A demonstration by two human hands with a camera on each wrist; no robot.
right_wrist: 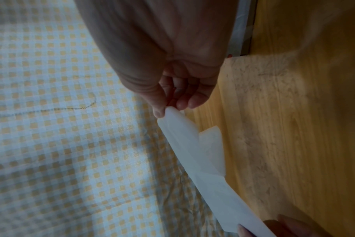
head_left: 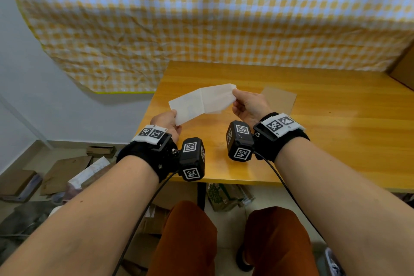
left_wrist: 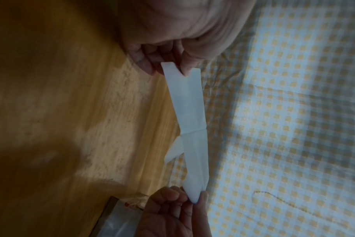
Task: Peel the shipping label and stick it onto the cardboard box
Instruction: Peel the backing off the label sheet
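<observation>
Wooden table [head_left: 336, 132]: both hands' grips pinch shipping label [head_left: 201, 102]; only head view shows cardboard box [head_left: 280, 98].

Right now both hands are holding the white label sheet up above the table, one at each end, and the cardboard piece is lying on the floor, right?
Not quite. The cardboard piece lies on the table, behind the right hand, as the head view shows. The rest holds: that hand and the left hand each pinch an end of the white label sheet.
</observation>
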